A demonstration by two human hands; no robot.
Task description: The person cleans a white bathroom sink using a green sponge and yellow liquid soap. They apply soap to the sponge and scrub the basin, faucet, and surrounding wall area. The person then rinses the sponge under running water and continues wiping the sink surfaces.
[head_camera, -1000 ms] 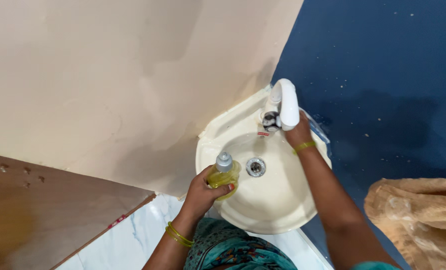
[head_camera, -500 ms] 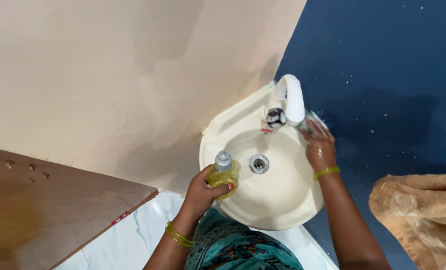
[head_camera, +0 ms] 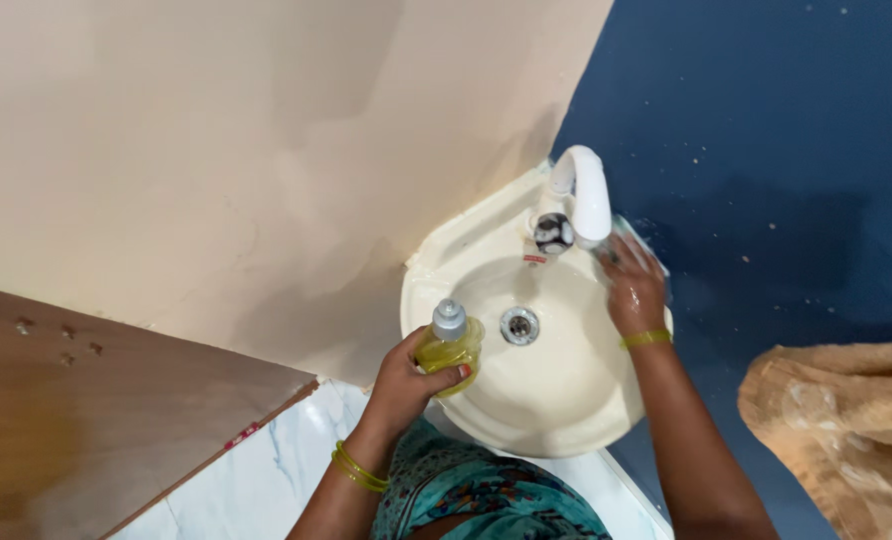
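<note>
Item: small clear bottle (head_camera: pixel 450 347) of yellow liquid, grey cap uppermost, upright or nearly so, held over the near-left rim of the basin. Holder: left hand (head_camera: pixel 403 388), fingers wrapped round the lower body of the bottle in a firm clasp, thumb across the front; green bangles (head_camera: pixel 356 470) at the wrist. Second hand: right hand (head_camera: pixel 634 290), fingers loosely curled at the far-right rim of the basin, just beside and below the tap; it appears to touch something clear and wet lying on the rim there, but whether it grips it cannot be told; a green bangle sits at this wrist too. Fixture: cream corner basin (head_camera: pixel 556 400) with a metal drain (head_camera: pixel 519 325) at its centre, well apart from both hands. Fitting: white curved tap (head_camera: pixel 588 195) with a dark knob at its base; no stream of water can be made out. Handling note, as a judgement: keeping the bottle upright and over the bowl would let any drips fall into the basin, and a wet hand calls for a slow, sure hold near the tap. Surroundings: beige wall (head_camera: pixel 216 150) to the left, blue wall (head_camera: pixel 766 120) to the right, brown wooden panel (head_camera: pixel 86 420) lower left, tan cloth (head_camera: pixel 846 430) lower right, teal patterned garment (head_camera: pixel 486 500) at the bottom edge
</note>
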